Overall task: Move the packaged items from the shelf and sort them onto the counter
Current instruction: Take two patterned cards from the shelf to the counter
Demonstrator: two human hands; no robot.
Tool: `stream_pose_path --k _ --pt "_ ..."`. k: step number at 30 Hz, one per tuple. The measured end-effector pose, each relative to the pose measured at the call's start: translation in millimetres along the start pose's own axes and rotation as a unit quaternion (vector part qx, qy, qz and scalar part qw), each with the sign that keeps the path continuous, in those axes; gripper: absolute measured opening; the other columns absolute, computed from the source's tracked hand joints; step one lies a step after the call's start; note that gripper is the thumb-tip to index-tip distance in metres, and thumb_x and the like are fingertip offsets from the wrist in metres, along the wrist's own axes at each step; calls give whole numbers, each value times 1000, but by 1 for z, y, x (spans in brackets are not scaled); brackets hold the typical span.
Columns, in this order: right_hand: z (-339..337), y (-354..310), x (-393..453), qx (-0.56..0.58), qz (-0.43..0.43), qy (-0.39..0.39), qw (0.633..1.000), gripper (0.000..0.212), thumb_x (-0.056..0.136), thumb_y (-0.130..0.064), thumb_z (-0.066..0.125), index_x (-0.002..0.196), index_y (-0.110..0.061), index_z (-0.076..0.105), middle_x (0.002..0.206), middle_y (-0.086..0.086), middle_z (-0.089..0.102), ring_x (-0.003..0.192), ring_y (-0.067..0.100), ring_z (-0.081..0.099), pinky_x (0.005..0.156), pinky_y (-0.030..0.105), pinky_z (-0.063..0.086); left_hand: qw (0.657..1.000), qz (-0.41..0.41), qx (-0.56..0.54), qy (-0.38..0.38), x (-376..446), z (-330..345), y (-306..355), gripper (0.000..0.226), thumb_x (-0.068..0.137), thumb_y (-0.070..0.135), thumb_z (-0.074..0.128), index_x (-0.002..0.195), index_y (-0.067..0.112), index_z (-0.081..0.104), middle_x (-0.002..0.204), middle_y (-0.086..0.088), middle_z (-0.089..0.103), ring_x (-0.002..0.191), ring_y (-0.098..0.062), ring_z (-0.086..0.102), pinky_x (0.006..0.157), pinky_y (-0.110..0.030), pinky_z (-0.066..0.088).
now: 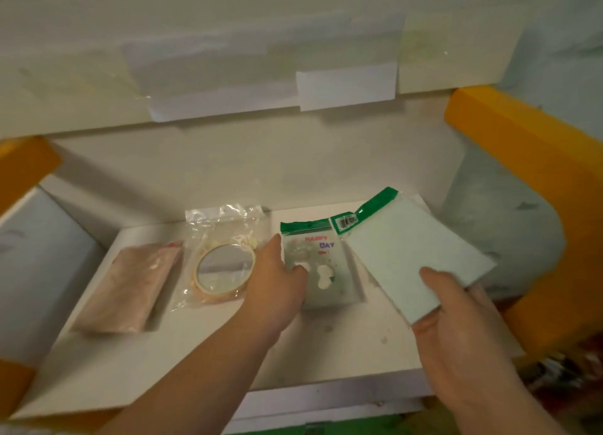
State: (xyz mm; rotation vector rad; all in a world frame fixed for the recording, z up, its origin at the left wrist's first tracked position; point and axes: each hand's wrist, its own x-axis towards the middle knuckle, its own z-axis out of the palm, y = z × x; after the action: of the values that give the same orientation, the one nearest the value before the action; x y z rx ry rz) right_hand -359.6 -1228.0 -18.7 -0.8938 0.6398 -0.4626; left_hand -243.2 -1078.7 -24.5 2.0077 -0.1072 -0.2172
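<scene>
My right hand (pixel 456 314) grips a flat green-topped pack (pixel 414 255) by its near corner, lifted over the shelf's (pixel 195 353) right edge. My left hand (pixel 277 284) pinches the printed pack (pixel 318 265) at its left edge, mid-shelf. Mirror pack (pixel 222 265) and pink pack (pixel 133 288) lie toward the left edge. All look light, thin and slippery; best pinched by the edges.

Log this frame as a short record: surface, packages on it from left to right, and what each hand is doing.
surface: white shelf
packages, left to right: pink packet; bagged round mirror; green-topped card pack; pale green pack
left hand: fingers on the card pack's left edge
right hand: holds the pale green pack, tilted, by its near corner
blur: some
</scene>
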Motion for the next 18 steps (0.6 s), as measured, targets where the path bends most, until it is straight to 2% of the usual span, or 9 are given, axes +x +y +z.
stream_pose_path --k 2,4,5,7,9,11,12,15,18 --pt "5 -2 0 -100 -35 4 994 11 94 -23 61 103 -27 66 98 1 76 90 24 70 84 45 54 999 18 42 2 -4 -6 5 56 92 8 50 141 35 43 137 10 49 104 -7 55 72 -3 42" --pt "14 -3 3 -197 -111 -12 974 10 97 -25 57 95 -30 65 88 -8 75 83 13 69 75 32 55 997 37 71 3 -7 -15 8 59 94 6 50 148 26 39 138 10 44 107 -7 48 71 7 35" --pt "17 -2 7 -253 -163 -41 953 12 99 -26 54 95 -30 65 85 -10 73 79 7 66 71 22 54 995 55 88 10 -7 -20 7 58 94 6 51 148 25 40 142 11 44 116 -8 48 85 5 35" --pt "23 7 18 -399 -254 -124 872 17 101 -25 49 110 -25 64 96 -13 70 81 1 61 69 5 46 990 74 119 29 -7 -31 5 57 94 9 53 148 24 41 152 9 41 136 -12 41 113 -20 31" --pt "26 21 33 -551 -344 -177 739 37 99 -16 53 135 -20 54 125 -9 63 109 3 58 93 14 47 987 84 126 46 -7 -42 1 54 94 10 54 146 23 46 154 9 41 141 -10 37 116 -25 27" --pt "31 39 46 -659 -405 -204 600 61 83 -4 70 140 -18 51 139 -1 58 123 17 57 100 34 47 984 99 128 68 -7 -51 -3 50 93 10 54 142 23 51 152 12 42 140 -4 36 111 -17 24" --pt "34 46 48 -694 -401 -219 557 69 75 -5 76 138 -18 53 140 1 57 125 21 57 100 38 47 982 107 133 77 -7 -55 -5 49 93 11 55 140 24 53 151 13 43 140 -2 35 109 -16 23" --pt "38 55 50 -744 -370 -254 496 73 67 -20 83 135 -21 55 138 2 59 127 26 56 101 42 46 971 136 171 97 -7 -65 -9 48 92 13 56 139 24 55 151 16 43 139 1 33 109 -15 21" --pt "35 54 50 -740 -381 -290 472 61 86 -46 65 141 -26 49 149 -3 48 139 21 43 111 38 30 962 152 203 98 -8 -72 -14 49 92 13 58 140 22 55 151 16 42 142 0 31 109 -12 18"
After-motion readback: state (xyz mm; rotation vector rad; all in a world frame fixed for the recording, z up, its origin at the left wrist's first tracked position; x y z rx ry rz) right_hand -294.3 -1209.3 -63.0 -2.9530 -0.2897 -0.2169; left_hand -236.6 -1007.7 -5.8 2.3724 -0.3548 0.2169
